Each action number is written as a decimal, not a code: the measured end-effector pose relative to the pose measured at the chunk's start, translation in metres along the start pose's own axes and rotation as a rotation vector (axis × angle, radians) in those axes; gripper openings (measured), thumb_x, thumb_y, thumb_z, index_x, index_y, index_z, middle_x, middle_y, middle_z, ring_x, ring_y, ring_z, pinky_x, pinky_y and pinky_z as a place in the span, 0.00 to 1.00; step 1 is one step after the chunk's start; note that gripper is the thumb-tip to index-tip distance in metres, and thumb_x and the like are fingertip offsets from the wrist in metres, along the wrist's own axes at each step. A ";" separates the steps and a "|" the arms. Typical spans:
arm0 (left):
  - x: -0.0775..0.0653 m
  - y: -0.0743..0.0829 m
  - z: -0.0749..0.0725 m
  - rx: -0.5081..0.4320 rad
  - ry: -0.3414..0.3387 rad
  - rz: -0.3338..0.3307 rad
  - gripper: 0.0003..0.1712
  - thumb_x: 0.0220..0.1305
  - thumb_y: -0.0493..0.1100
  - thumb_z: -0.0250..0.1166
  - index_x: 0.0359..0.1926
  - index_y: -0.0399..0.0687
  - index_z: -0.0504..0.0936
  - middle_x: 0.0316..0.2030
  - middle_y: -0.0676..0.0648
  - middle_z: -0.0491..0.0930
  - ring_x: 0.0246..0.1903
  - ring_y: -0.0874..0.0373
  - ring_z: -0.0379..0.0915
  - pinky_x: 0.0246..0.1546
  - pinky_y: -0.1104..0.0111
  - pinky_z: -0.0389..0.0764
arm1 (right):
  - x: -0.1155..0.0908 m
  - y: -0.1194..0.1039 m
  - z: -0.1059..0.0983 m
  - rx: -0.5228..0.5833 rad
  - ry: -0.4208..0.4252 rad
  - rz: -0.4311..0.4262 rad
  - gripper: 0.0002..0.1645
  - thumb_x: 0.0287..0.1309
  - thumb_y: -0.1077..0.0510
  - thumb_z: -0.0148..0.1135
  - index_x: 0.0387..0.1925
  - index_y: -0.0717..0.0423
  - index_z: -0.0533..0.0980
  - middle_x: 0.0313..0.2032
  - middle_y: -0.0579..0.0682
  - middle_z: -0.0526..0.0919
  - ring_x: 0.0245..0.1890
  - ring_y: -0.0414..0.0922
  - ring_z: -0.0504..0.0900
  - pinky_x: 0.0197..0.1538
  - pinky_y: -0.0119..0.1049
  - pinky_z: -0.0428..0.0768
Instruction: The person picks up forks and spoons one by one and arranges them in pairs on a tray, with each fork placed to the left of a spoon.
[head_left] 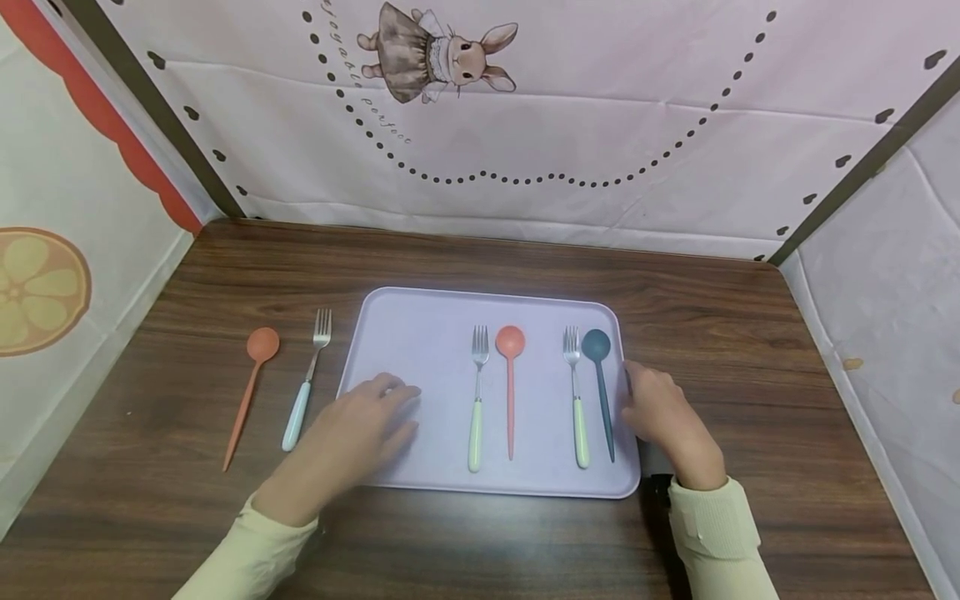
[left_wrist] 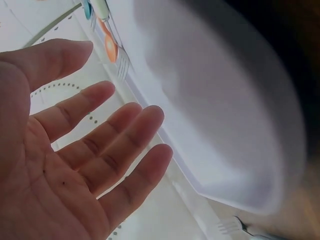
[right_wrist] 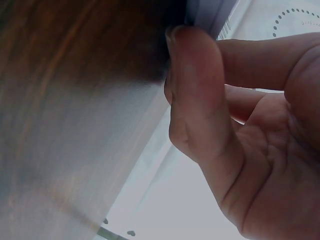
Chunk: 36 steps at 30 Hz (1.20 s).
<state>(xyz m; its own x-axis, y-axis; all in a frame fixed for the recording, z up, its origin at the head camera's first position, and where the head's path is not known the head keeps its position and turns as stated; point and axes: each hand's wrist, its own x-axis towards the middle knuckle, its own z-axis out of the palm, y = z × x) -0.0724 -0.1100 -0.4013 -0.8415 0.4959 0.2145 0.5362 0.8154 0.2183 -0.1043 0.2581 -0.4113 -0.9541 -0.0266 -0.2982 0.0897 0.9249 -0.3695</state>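
Observation:
A pale lilac tray [head_left: 420,333] lies on the table. Two green-handled forks [head_left: 476,425] [head_left: 581,433], a coral spoon [head_left: 511,343] and a dark teal spoon [head_left: 597,345] lie in its middle and right part. Over the tray's left part is my left hand [head_left: 360,429], fingers loosely bent and apart; in the left wrist view its palm holds nothing. At the right edge my right hand [head_left: 663,412] pinches the tray's rim with curled fingers. The right wrist view shows its fingertips [right_wrist: 192,55] at the rim, the exact contact partly hidden.
Left of the tray, an orange spoon [head_left: 262,345] and a fork with a light blue handle [head_left: 297,417] lie on the brown wooden table [head_left: 465,542]. A printed cloth [head_left: 585,100] with a rabbit stands behind the table, and more cloth hangs at both sides.

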 end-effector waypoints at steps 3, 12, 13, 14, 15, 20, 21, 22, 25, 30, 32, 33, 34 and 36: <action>-0.003 -0.003 0.000 0.004 0.011 -0.014 0.20 0.52 0.47 0.66 0.46 0.43 0.80 0.40 0.45 0.78 0.36 0.50 0.76 0.35 0.57 0.77 | 0.000 0.000 0.000 0.000 -0.002 0.002 0.36 0.50 0.70 0.55 0.62 0.75 0.58 0.53 0.72 0.70 0.47 0.59 0.74 0.48 0.56 0.72; -0.010 -0.010 0.000 -0.002 0.074 -0.044 0.20 0.53 0.45 0.65 0.47 0.41 0.79 0.35 0.43 0.79 0.33 0.47 0.77 0.33 0.55 0.76 | 0.000 -0.001 -0.002 -0.003 0.010 -0.008 0.35 0.49 0.70 0.55 0.61 0.74 0.59 0.52 0.71 0.71 0.46 0.58 0.75 0.47 0.56 0.72; -0.010 -0.010 0.000 -0.002 0.086 -0.051 0.20 0.53 0.45 0.65 0.46 0.41 0.80 0.35 0.44 0.79 0.32 0.48 0.77 0.33 0.55 0.76 | 0.000 -0.001 -0.002 -0.003 0.008 -0.007 0.35 0.49 0.70 0.55 0.61 0.75 0.59 0.52 0.72 0.70 0.46 0.59 0.74 0.48 0.56 0.72; -0.010 -0.010 0.000 0.000 0.100 -0.058 0.19 0.53 0.45 0.65 0.46 0.41 0.80 0.34 0.44 0.79 0.31 0.48 0.77 0.31 0.56 0.76 | 0.000 -0.001 -0.002 -0.002 0.005 -0.005 0.36 0.49 0.70 0.55 0.61 0.75 0.59 0.53 0.72 0.70 0.47 0.59 0.74 0.48 0.56 0.72; -0.011 -0.011 -0.001 0.004 0.117 -0.063 0.19 0.52 0.44 0.64 0.45 0.41 0.80 0.33 0.44 0.79 0.30 0.48 0.77 0.30 0.56 0.76 | 0.000 -0.001 -0.002 -0.001 0.002 -0.003 0.36 0.49 0.70 0.55 0.62 0.75 0.59 0.53 0.72 0.70 0.47 0.59 0.74 0.48 0.56 0.72; -0.013 -0.014 -0.002 0.024 0.202 -0.080 0.16 0.51 0.43 0.64 0.42 0.41 0.80 0.29 0.45 0.78 0.25 0.48 0.77 0.23 0.57 0.75 | -0.001 -0.001 -0.001 0.004 -0.004 0.003 0.36 0.50 0.70 0.55 0.62 0.75 0.58 0.53 0.72 0.70 0.47 0.59 0.75 0.47 0.56 0.72; -0.014 -0.015 -0.002 0.028 0.213 -0.083 0.16 0.50 0.43 0.64 0.41 0.42 0.80 0.29 0.45 0.78 0.25 0.49 0.76 0.23 0.57 0.74 | -0.001 -0.001 -0.001 0.005 -0.003 0.001 0.36 0.50 0.70 0.55 0.62 0.75 0.58 0.53 0.72 0.70 0.47 0.60 0.75 0.47 0.56 0.72; -0.014 -0.015 -0.002 0.029 0.222 -0.087 0.16 0.50 0.43 0.64 0.41 0.42 0.80 0.29 0.45 0.78 0.25 0.49 0.77 0.23 0.57 0.74 | -0.001 -0.002 -0.001 0.006 -0.002 0.000 0.36 0.50 0.70 0.55 0.62 0.75 0.58 0.53 0.72 0.70 0.47 0.60 0.75 0.47 0.56 0.72; -0.015 -0.018 -0.004 0.027 0.232 -0.108 0.16 0.50 0.43 0.64 0.41 0.43 0.80 0.30 0.45 0.79 0.25 0.48 0.77 0.22 0.56 0.74 | -0.001 -0.001 -0.001 0.005 -0.001 -0.001 0.36 0.50 0.70 0.55 0.62 0.75 0.58 0.54 0.72 0.69 0.48 0.60 0.74 0.48 0.56 0.72; -0.018 -0.022 -0.006 0.016 0.230 -0.163 0.17 0.50 0.44 0.64 0.42 0.42 0.80 0.31 0.43 0.79 0.25 0.45 0.76 0.20 0.53 0.73 | -0.002 -0.001 0.000 0.006 0.000 -0.004 0.35 0.51 0.70 0.55 0.62 0.75 0.58 0.53 0.72 0.69 0.47 0.59 0.74 0.47 0.56 0.72; -0.019 -0.024 -0.007 0.012 0.235 -0.181 0.17 0.50 0.44 0.64 0.42 0.42 0.80 0.30 0.42 0.79 0.24 0.44 0.76 0.20 0.52 0.73 | -0.002 -0.001 0.000 0.008 0.001 -0.005 0.35 0.51 0.70 0.55 0.62 0.75 0.58 0.53 0.72 0.69 0.47 0.60 0.74 0.47 0.56 0.72; -0.019 -0.025 -0.007 0.011 0.239 -0.185 0.17 0.50 0.43 0.64 0.42 0.42 0.81 0.30 0.42 0.79 0.24 0.43 0.76 0.20 0.52 0.73 | -0.002 -0.001 0.000 0.009 0.002 -0.006 0.35 0.51 0.70 0.55 0.62 0.75 0.58 0.53 0.72 0.69 0.47 0.60 0.74 0.47 0.56 0.72; -0.019 -0.026 -0.007 0.012 0.243 -0.188 0.17 0.50 0.43 0.64 0.42 0.42 0.81 0.29 0.42 0.79 0.23 0.43 0.75 0.19 0.52 0.72 | -0.002 -0.001 0.000 0.010 0.002 -0.005 0.35 0.51 0.70 0.55 0.62 0.75 0.58 0.54 0.72 0.69 0.47 0.60 0.74 0.47 0.56 0.72; -0.019 -0.027 -0.008 0.014 0.249 -0.191 0.17 0.50 0.43 0.64 0.42 0.41 0.80 0.28 0.42 0.78 0.22 0.44 0.75 0.18 0.53 0.72 | -0.002 -0.001 0.001 0.010 0.003 -0.002 0.35 0.51 0.70 0.55 0.62 0.75 0.58 0.54 0.72 0.69 0.48 0.60 0.74 0.47 0.56 0.72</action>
<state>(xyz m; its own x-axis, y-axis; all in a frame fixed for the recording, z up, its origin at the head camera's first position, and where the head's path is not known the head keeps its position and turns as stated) -0.0700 -0.1438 -0.4039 -0.8837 0.2462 0.3981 0.3675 0.8918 0.2641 -0.1022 0.2564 -0.4109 -0.9552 -0.0274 -0.2947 0.0905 0.9210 -0.3789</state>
